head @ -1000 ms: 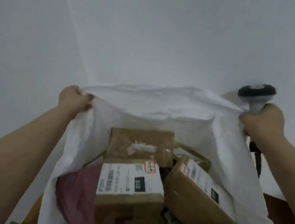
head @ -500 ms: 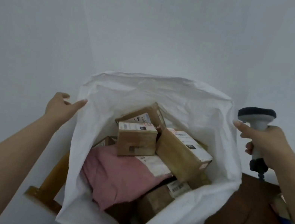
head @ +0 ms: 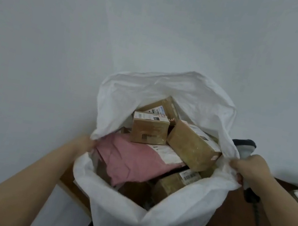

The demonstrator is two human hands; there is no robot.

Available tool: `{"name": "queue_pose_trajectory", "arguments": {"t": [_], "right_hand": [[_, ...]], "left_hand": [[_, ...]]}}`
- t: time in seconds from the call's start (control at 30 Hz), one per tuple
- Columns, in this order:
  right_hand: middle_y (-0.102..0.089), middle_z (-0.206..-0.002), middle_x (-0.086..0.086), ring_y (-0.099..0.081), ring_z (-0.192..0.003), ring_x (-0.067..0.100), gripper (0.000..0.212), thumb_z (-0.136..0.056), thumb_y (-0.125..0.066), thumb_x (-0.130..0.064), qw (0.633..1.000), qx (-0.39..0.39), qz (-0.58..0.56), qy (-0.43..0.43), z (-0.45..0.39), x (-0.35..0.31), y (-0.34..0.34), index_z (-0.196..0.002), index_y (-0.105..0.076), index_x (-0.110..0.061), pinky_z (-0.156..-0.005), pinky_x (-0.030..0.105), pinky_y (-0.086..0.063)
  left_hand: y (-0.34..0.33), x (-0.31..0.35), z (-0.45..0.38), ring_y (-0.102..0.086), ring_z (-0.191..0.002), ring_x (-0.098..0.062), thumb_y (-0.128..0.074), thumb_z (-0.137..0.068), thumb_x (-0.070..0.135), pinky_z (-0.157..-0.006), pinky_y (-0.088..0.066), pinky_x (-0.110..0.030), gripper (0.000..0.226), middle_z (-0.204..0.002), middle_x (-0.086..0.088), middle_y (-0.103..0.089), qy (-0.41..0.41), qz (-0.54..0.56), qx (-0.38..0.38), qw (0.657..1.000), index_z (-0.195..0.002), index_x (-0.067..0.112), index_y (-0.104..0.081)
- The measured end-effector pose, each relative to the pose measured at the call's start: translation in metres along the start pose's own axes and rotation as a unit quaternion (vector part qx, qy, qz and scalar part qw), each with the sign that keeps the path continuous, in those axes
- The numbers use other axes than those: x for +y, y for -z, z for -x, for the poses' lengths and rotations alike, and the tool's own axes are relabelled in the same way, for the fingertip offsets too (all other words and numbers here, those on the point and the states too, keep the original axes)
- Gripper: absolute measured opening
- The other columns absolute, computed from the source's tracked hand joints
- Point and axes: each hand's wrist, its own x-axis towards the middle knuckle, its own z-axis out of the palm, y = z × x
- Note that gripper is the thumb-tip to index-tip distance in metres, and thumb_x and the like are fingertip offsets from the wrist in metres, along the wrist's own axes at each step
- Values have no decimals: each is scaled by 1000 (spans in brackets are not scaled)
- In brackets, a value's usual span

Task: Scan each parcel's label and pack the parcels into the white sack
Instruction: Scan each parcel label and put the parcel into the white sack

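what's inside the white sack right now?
Inside the white sack: several brown cardboard boxes with labels, plus a pink mailer bag lying beside them. Whatever sits deeper, under that top layer, is covered.

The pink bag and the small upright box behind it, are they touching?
Touching. In the head view the small upright box rests its lower edge on the pink bag, with no gap.

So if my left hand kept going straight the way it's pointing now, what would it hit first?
Your left hand grips the white sack rim, pointing right into its mouth; probably the pink soft parcel comes first, though depth is unclear.
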Motion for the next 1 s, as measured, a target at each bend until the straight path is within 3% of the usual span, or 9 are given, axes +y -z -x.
{"name": "queue_pose_trajectory", "arguments": {"t": [0.07,0.2,0.33,0.57,0.63,0.77,0.8,0.9,1.0], "right_hand": [[-53,-60,16,-50,-51,27,11,-84,-62,-2,999,-3,-53,-1,-7,-11,0,-78,-54,3,-51,31,-40],[-48,-65,14,-47,-51,26,7,-86,-57,6,974,45,-220,24,-17,-75,16,-83,-53,2,-51,32,-42],[-43,-63,9,-43,-40,17,25,-84,-53,11,949,47,-295,104,-17,-132,34,-69,-44,-8,-40,24,-38],[-50,-65,7,-48,-46,13,19,-81,-62,1,894,48,-397,203,13,-165,52,-71,-52,-12,-50,28,-45],[-55,-71,8,-54,-57,17,17,-83,-64,-2,929,31,-329,165,12,-142,36,-74,-54,-12,-57,31,-49],[-49,-59,15,-46,-43,22,17,-85,-61,5,973,-44,-227,6,2,-72,-15,-74,-50,-3,-45,29,-43],[-47,-56,13,-44,-40,21,18,-84,-61,5,972,-49,-231,-16,-2,-61,-22,-73,-49,-4,-44,29,-42],[-46,-54,13,-43,-42,22,17,-81,-62,2,970,-35,-241,-21,-10,-56,-26,-72,-49,-4,-51,34,-43],[-46,-57,14,-43,-45,23,14,-82,-61,1,972,-20,-235,-3,-18,-65,-21,-75,-50,-3,-52,33,-43]], "left_hand": [[27,10,-16,-59,-97,-34,-47,-102,28,-81,-46,-37,41,-112,-23,-63,17,18,56,998,-116,-9,-60],[30,43,-26,-61,-97,-38,-43,-103,30,-80,-46,-40,46,-104,-26,-64,-46,-12,109,993,-103,-11,-64],[27,61,-26,-59,-92,-38,-39,-104,26,-73,-40,-38,43,-98,-30,-62,-79,-55,154,983,-95,-8,-64],[66,83,-6,-59,-103,-44,-42,-101,13,-74,-36,-37,32,-108,-33,-62,-138,19,327,935,-109,-10,-61],[45,57,5,-58,-105,-40,-38,-102,16,-76,-36,-34,33,-112,-27,-63,-130,16,281,951,-113,-5,-61],[3,1,25,-60,-87,-27,-63,-93,35,-77,-44,-32,40,-111,-14,-61,26,62,30,997,-118,5,-59],[1,-4,24,-59,-84,-25,-68,-89,39,-75,-44,-33,49,-113,-15,-61,54,97,13,994,-122,4,-58],[9,-4,11,-59,-107,-32,-72,-81,51,-86,-47,-38,74,-128,-18,-58,71,130,26,989,-132,1,-52],[21,13,-3,-58,-108,-32,-71,-82,50,-93,-47,-41,70,-124,-16,-60,70,175,18,982,-129,2,-55]]}}
